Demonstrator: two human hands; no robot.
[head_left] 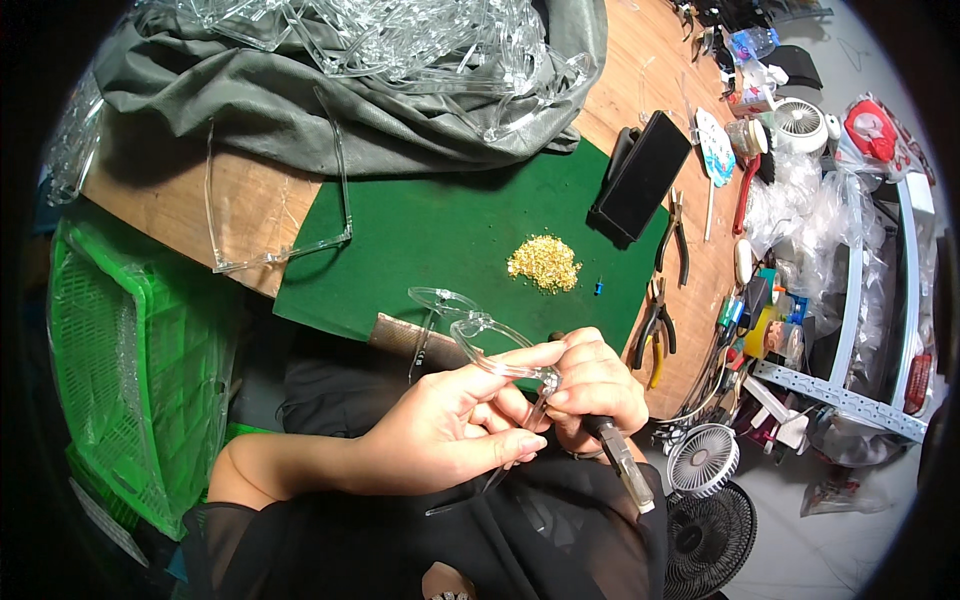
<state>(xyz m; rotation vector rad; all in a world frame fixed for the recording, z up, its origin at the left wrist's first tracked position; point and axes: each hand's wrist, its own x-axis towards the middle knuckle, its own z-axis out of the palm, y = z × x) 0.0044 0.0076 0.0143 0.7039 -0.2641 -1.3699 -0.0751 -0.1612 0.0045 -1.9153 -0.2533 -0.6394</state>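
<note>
A clear plastic eyeglass frame (485,328) is held over the front edge of the green mat. My left hand (430,430) is closed on one of its thin temples near the hinge. My right hand (598,385) pinches the same frame at that corner, thumb and finger by the hinge. Also within my right hand is a plier-like tool (628,474) with a dark handle and a metal head with a pale tip, pointing down to the right. Beyond my hands lies a heap of small gold-coloured metal pieces (543,264), with a small blue piece (599,287) beside it.
A grey cloth (230,110) bears many clear frames (430,50); another frame (345,215) rests on the table's left. Right of the mat (420,220) are a phone (645,175) and two pliers (655,320). A green crate (150,370) stands left, small fans (703,460) right.
</note>
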